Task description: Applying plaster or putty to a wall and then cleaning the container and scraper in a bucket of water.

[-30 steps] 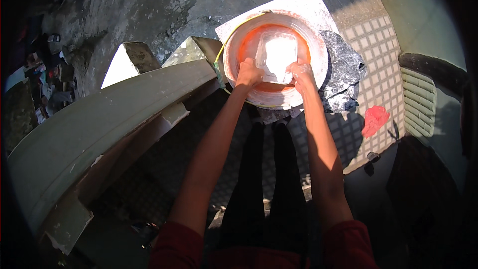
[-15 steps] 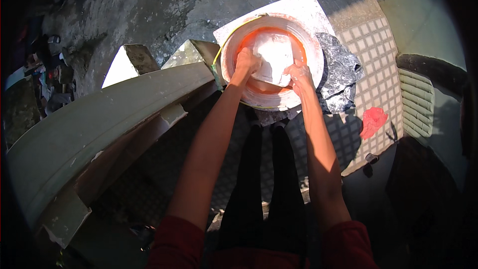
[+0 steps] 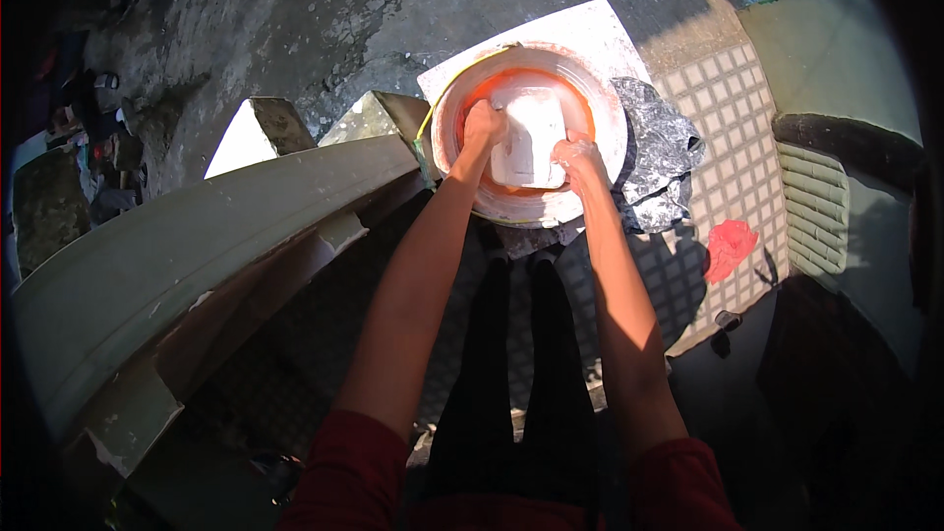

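Note:
A white rectangular tray-like piece with rounded corners (image 3: 531,143) is held inside a wide round bucket (image 3: 612,128). My left hand (image 3: 485,126) grips its left side, with the fingers curled. My right hand (image 3: 578,159) closes on its right edge, near the lower corner. Both hands look coated with something pale. The bucket is orange within, whitish around the rim, and has a thin yellow handle (image 3: 447,88) lying along its left side. What the bucket holds under the white piece is mostly hidden.
The bucket rests on a white square board (image 3: 600,25). A crumpled dark, white-smeared sheet (image 3: 657,147) lies to its right, then a red cloth or bag (image 3: 730,248) on the tiled floor (image 3: 733,128). A curved greenish wall (image 3: 226,206) runs along the left; a greenish structure (image 3: 846,59) stands right.
The white piece has turned from tilted to nearly straight and shifted slightly. Both hands still hold it. The whole view has moved a little.

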`<state>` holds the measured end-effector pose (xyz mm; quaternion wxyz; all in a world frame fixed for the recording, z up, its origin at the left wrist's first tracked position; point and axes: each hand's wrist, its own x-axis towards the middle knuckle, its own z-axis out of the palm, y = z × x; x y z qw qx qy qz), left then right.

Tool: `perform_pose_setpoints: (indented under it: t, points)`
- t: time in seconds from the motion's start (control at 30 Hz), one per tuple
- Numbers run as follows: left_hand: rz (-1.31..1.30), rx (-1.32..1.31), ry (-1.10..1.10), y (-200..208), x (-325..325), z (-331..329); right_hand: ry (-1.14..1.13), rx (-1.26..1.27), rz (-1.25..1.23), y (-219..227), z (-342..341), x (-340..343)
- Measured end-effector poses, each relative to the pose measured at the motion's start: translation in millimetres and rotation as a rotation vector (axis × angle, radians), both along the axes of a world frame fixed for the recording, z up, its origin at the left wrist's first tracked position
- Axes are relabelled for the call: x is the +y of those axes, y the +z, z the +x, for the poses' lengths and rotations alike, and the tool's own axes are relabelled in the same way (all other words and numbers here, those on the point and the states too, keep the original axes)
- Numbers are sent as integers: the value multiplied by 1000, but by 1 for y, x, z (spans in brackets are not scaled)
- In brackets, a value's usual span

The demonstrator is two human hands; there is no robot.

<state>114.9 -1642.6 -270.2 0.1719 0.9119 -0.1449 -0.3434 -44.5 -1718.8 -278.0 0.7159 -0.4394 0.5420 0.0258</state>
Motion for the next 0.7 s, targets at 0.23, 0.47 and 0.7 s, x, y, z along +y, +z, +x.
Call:
perform_pose_setpoints:
  t: [0.23, 0.47, 0.7]
  points:
    - [-212, 235, 210, -2, 7, -16, 259, 504, -402, -6, 26, 6]
    - [135, 290, -111, -1, 10, -4, 558, 578, -367, -15, 32, 0]
    - [-1, 559, 211, -5, -9, -19, 428, 511, -247, -82, 3, -27]
